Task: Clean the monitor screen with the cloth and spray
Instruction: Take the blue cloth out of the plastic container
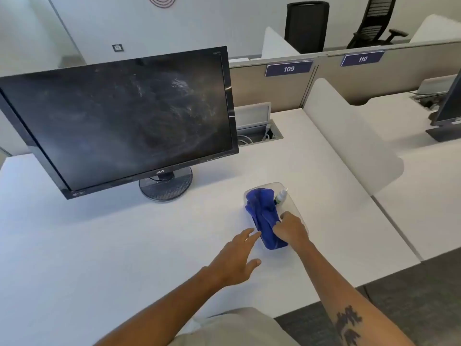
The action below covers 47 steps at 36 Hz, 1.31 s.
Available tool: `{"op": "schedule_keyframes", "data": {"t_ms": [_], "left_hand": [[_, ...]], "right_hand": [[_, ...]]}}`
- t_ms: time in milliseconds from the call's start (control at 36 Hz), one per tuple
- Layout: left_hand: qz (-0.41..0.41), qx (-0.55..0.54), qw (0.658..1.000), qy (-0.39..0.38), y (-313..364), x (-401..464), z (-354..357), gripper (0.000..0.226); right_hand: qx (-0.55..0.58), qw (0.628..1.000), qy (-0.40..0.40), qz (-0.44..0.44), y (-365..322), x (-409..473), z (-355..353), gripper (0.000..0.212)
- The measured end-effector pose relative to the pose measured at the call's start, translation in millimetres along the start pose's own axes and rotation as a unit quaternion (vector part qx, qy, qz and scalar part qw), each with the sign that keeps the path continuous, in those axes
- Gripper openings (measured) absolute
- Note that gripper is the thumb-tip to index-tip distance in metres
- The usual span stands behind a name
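On the white desk (99,245), right of the smeared black flat monitor (119,118): crumpled blue soft cloth (263,213) in a clear plastic tray (294,208), long axis running toward the person. Right hand (290,228) pinches its near end; left hand (239,255) spread, empty. Limp, light; probably best gathered mid-bundle. Small white spray bottle (281,196) stands alongside.
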<state>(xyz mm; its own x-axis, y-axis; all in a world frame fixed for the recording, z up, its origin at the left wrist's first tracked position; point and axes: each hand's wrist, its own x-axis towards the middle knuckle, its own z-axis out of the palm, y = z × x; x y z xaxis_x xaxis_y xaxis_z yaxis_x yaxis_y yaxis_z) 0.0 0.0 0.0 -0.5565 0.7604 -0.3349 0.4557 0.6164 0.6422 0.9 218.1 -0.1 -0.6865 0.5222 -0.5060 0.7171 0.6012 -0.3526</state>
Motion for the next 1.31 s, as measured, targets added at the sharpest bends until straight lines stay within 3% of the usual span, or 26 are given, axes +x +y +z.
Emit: {"op": "schedule_keyframes", "data": {"t_ms": [167, 389, 528, 667, 972, 1139, 1306], "left_hand": [[-0.021, -0.007, 1.0, -0.003, 4.8, -0.2, -0.6, 0.078], [-0.021, -0.015, 1.0, 0.009, 3.1, 2.5, 4.9, 0.077], [-0.021, -0.016, 1.0, 0.012, 3.9, 1.9, 4.8, 0.077], [-0.02, -0.014, 0.999, 0.021, 6.4, -1.8, -0.5, 0.075], [-0.041, -0.09, 0.986, 0.138, -18.9, -20.0, -12.7, 0.068], [-0.038, -0.199, 0.947, 0.249, -38.0, -33.8, -34.2, 0.072], [0.002, -0.272, 0.915, 0.298, -44.2, -52.2, -84.7, 0.08]], "right_hand": [[0.091, 0.995, -0.04, 0.03, -2.3, 4.4, -4.2, 0.016], [0.245, 0.962, -0.101, 0.066, 0.3, 12.5, -7.3, 0.024], [0.281, 0.948, -0.134, 0.062, 0.4, 11.2, -10.1, 0.033], [0.304, 0.941, -0.142, 0.03, 0.0, 6.2, -14.7, 0.022], [0.255, 0.96, -0.105, -0.049, -23.2, -21.8, -54.3, 0.027], [0.213, 0.964, -0.111, -0.116, -54.1, -50.9, -81.2, 0.028], [0.084, 0.967, -0.139, -0.195, -95.1, -73.2, -83.4, 0.017]]}}
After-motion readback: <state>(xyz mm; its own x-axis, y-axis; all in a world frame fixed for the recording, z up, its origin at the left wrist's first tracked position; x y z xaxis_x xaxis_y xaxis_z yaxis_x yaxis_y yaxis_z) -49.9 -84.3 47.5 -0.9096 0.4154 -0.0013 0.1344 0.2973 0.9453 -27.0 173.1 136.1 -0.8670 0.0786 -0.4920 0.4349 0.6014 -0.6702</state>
